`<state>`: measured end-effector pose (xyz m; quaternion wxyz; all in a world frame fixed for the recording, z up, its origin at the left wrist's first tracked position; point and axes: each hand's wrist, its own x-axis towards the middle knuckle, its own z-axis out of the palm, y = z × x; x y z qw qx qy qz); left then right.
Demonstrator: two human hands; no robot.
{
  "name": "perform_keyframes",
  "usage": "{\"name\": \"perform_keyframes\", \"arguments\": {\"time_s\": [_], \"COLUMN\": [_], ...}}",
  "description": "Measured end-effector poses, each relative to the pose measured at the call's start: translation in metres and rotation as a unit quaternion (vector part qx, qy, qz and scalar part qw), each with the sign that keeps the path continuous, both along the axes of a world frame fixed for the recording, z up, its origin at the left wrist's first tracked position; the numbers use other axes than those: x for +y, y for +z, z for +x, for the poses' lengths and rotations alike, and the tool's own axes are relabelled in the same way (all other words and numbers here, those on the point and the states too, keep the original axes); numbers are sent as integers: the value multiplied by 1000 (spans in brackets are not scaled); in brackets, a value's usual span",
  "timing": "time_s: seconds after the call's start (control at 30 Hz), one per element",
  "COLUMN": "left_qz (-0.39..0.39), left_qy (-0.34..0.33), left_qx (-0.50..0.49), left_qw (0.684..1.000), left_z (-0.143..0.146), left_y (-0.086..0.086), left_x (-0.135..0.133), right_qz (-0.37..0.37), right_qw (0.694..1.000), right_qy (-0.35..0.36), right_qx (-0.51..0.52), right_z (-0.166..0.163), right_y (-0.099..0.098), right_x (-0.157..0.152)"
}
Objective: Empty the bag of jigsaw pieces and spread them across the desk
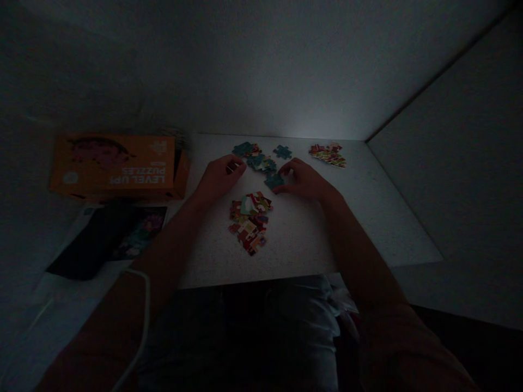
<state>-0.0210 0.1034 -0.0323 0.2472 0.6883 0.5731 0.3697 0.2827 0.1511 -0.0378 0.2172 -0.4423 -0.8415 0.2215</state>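
My right hand (304, 181) pinches a teal puzzle piece (274, 181) between thumb and fingers, just above or on the white table. To the left, my left hand (220, 177) has its fingers curled, thumb and index tips close together; whatever lies between them, if anything, I cannot make out. Its fingertips are beside a cluster of teal puzzle pieces (261, 162) that lies between the hands. Another teal piece (283, 152) lies apart, behind my right hand. Nearer to me is a heap of red and cream puzzle pieces (250, 224), some overlapping.
More red and green puzzle pieces (328, 154) lie at the back right of the table (302, 239). An orange puzzle box (114, 166) stands at the left, with a dark pouch (93, 239) and a printed sheet (141, 234) before it. Walls border the back and right. Light is dim.
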Motion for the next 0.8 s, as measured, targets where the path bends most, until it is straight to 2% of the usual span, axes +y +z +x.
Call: {"name": "perform_keyframes", "arguments": {"time_s": [0.13, 0.33, 0.5, 0.8], "left_qz": [-2, -2, -6, -8], "left_qy": [5, 1, 1, 4], "left_qx": [4, -2, -10, -9], "left_qw": [1000, 1000, 1000, 1000], "left_z": [0, 0, -1, 1], "left_y": [-1, -2, -2, 2], "left_x": [0, 0, 0, -2], "right_qz": [-14, -83, -65, -51], "right_qw": [1000, 996, 996, 979], "right_qy": [21, 2, -25, -54], "right_qx": [-17, 17, 47, 190], "right_z": [4, 4, 9, 3], "right_y": [4, 8, 9, 2], "right_x": [0, -3, 0, 9]}}
